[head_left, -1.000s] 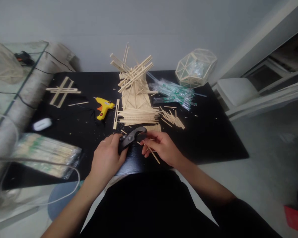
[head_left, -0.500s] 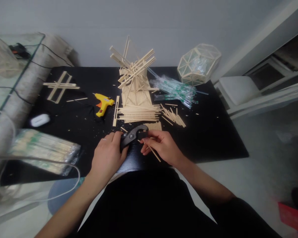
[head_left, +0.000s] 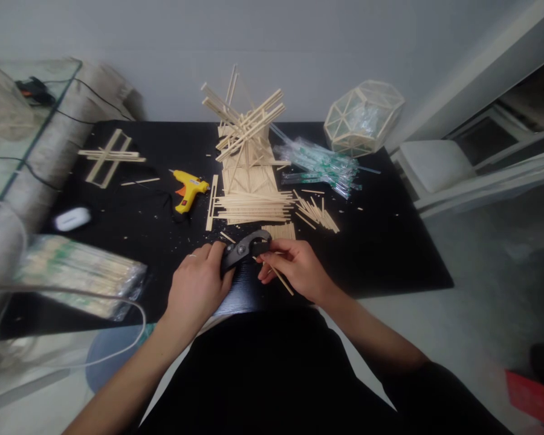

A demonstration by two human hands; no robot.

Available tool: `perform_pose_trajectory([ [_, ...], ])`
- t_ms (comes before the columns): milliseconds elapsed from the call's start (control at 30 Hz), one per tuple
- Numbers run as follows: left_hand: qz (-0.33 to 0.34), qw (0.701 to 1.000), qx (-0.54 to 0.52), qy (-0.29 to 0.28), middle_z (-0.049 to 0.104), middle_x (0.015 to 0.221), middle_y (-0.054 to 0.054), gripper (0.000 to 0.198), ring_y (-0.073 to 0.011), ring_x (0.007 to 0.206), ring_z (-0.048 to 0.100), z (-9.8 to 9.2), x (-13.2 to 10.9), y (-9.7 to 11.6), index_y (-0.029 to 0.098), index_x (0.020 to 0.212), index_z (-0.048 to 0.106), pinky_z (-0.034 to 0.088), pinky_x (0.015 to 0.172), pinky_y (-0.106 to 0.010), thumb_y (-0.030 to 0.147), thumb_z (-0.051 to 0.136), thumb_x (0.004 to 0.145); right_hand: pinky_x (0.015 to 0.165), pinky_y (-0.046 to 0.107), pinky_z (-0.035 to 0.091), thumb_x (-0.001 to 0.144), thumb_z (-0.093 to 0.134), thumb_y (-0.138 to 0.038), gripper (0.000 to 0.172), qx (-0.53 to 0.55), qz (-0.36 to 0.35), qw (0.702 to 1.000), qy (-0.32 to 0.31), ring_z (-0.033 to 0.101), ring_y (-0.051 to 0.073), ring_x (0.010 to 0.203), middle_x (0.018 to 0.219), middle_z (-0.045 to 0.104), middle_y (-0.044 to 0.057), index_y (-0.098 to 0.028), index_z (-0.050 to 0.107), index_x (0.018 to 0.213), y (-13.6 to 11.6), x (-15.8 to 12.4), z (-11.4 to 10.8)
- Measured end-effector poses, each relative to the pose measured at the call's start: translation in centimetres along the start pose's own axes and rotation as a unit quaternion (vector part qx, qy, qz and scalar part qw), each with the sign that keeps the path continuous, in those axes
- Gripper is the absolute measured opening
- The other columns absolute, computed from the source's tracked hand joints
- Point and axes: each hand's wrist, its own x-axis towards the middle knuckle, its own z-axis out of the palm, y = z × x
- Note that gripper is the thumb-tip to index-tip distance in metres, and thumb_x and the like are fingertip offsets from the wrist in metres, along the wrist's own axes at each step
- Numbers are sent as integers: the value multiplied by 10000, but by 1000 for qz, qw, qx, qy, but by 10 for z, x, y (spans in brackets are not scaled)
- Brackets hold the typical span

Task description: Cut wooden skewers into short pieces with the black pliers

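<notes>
My left hand (head_left: 197,278) is wrapped round the handles of dark pliers-like cutters (head_left: 242,249), whose curved jaws point right. Between the fingers of my right hand (head_left: 297,269) is a thin wooden stick (head_left: 281,280), slanting down to the right. Those fingers sit right by the cutter jaws; where exactly the stick's upper end meets the jaws I cannot tell. Just behind the jaws lies a row of short cut sticks (head_left: 281,231). Farther back, a stack of longer sticks (head_left: 254,206) lies across the base of a wooden stick model (head_left: 249,157).
A yellow glue gun (head_left: 189,190) and a crossed stick frame (head_left: 111,158) lie left on the black table (head_left: 390,241). Loose short sticks (head_left: 318,212), plastic wrappers (head_left: 321,163) and a faceted stick ball (head_left: 362,118) are right. Packaged sticks (head_left: 86,275) lie front left, near a white cable (head_left: 140,314).
Hardly anything differs. The cutters and my left hand have shifted very slightly; my right hand keeps the same hold on the stick.
</notes>
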Motion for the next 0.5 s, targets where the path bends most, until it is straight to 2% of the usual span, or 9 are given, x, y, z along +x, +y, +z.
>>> perform_pose_trajectory([
  [167, 10, 1000, -2, 5, 694, 932, -101, 168, -282, 827, 689, 2, -1, -1, 179, 1041, 592, 488, 701, -367, 307, 533, 949, 592, 297, 658, 786, 850, -444, 309, 3, -6, 1000, 8, 713, 145, 594, 721, 716, 21, -155, 752, 837, -1, 0, 0],
  [367, -27, 999, -20, -41, 700, 858, -64, 97, -240, 673, 681, 2, -1, -1, 211, 973, 585, 381, 554, -307, 285, 547, 922, 597, 312, 658, 784, 846, -480, 346, -15, -1, 1000, 11, 701, 145, 565, 699, 719, 23, -151, 756, 840, -1, -1, 1],
  [500, -31, 991, -116, -63, 690, 806, -47, 134, -225, 663, 664, 4, 1, -6, 214, 933, 604, 391, 582, -298, 329, 535, 942, 612, 320, 659, 807, 833, -440, 321, -12, -6, 1000, 16, 712, 147, 588, 771, 734, 34, -150, 760, 925, 4, 0, -1],
])
